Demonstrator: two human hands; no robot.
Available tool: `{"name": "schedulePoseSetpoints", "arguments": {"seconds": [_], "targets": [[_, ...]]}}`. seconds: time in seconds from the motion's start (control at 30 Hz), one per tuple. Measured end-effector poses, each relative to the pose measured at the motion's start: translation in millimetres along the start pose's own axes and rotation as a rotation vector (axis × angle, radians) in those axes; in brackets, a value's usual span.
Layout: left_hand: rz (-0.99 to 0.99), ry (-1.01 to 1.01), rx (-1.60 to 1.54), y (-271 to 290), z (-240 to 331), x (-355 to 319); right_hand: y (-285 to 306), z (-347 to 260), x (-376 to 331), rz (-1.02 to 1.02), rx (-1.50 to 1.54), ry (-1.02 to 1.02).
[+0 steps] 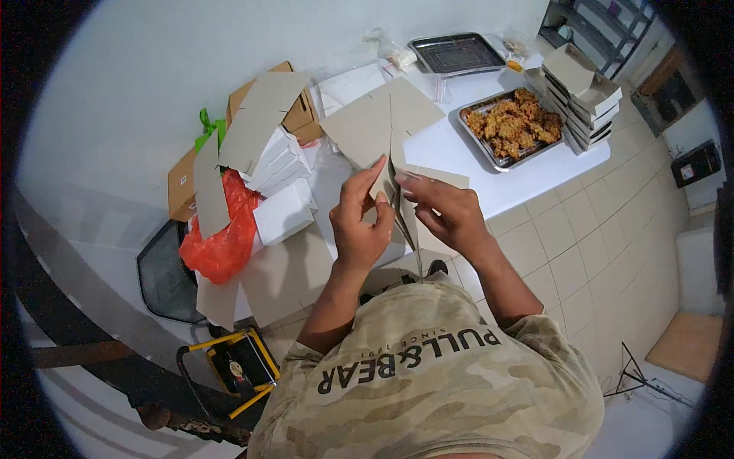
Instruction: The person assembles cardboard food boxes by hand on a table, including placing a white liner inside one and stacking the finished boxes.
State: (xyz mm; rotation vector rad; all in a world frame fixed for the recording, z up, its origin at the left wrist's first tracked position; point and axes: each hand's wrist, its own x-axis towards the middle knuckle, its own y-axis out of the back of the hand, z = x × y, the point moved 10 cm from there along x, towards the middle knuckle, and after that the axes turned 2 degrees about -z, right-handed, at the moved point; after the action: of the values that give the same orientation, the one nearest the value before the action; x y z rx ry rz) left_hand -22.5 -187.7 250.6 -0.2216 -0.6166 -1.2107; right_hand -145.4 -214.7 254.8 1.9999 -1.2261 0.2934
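In front of my body I hold a flat grey cardboard box blank (382, 118) with cut slits, tilted up between both hands. My left hand (361, 222) pinches its left side, fingers and thumb pressed on the board near the middle seam. On the other side of the seam, my right hand (447, 210) grips the edge with bent fingers and thumb. The board's layers stand slightly apart between my hands, and its lower edge points toward my waist. Whether it is one blank or two together I cannot tell.
Left of my hands lie folded white boxes (284, 212), more grey blanks (264, 115) and a red plastic bag (222, 237). A tray of fried chicken (508, 130) stands right on the white table (527, 182), beside stacked open boxes (585, 96). An empty black tray (459, 53) sits behind.
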Motion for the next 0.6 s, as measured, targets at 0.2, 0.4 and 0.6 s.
{"name": "schedulePoseSetpoints", "arguments": {"seconds": [0.2, 0.4, 0.6], "targets": [[-0.057, 0.144, 0.152, 7, -8, -1, 1, -5, -4, 0.099, 0.007, 0.058], [-0.152, 0.406, 0.257, 20, -32, -13, -4, -7, -9, 0.124, 0.059, 0.033], [-0.013, 0.457, 0.078, 61, -62, -33, 18, 7, -23, 0.374, 0.04, -0.093]]}}
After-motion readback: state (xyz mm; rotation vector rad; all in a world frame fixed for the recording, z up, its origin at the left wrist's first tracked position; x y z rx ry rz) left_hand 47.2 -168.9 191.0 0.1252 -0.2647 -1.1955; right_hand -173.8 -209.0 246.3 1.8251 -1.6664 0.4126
